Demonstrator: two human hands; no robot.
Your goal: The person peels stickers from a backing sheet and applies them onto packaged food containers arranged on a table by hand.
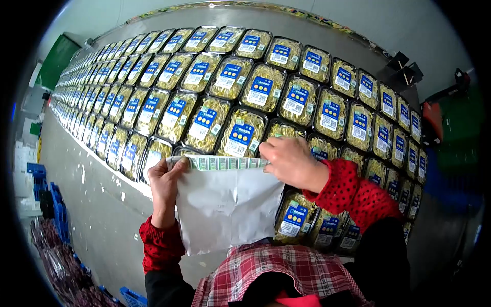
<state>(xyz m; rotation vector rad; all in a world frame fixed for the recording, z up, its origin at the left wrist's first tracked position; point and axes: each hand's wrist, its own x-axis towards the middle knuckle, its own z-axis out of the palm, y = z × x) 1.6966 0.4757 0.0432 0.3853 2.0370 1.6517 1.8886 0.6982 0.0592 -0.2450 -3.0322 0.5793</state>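
My left hand (168, 179) grips the upper left corner of a white sheet of stickers (230, 210), thumb on top. A row of small green-and-white stickers (225, 163) runs along its upper edge; the rest of the visible face is plain white and slightly creased. At the right end of that row, my right hand (291, 159) has its fingers bent together in a pinch. What lies between those fingertips is hidden. Just beyond the sheet is a black tray of bean sprouts (242, 132) with a blue-and-white label. Another sprout tray (294, 217) shows right of the sheet.
Rows of similar packed trays (176, 66) spread ahead and to both sides. Blue plastic crates (59, 212) and dark purplish bundles (59, 261) are at the left on the grey floor (94, 179). A green panel (58, 62) stands at the far left.
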